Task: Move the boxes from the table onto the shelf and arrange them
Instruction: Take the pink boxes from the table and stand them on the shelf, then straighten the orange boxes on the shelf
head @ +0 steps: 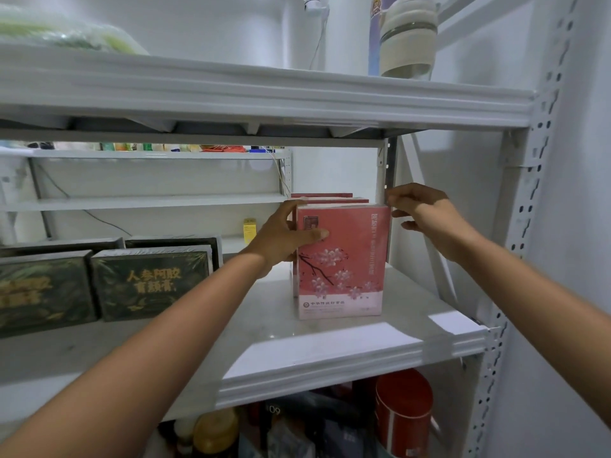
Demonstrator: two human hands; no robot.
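Arranging step, looks like. Left hand (284,236) gripping the front pink box (344,259) by its left edge, thumb on its face; right hand (426,214) at the top right corner, fingers (401,201) half curled, can't tell if pinching. Box upright on the shelf (330,345), more pink boxes (330,198) behind. Next, probably: nudge flush, ease off.

Red tin (403,411) below, cream flask (408,38) above

The dark green rectangular box with gold print (152,282) reads "人参阿胶" on its top line; the line beneath is blurred. The pink flat cardboard box printed with blossom branches (344,259) carries small characters beginning "中华", the rest unclear. A dark item on the bottom shelf (274,409) shows "09".
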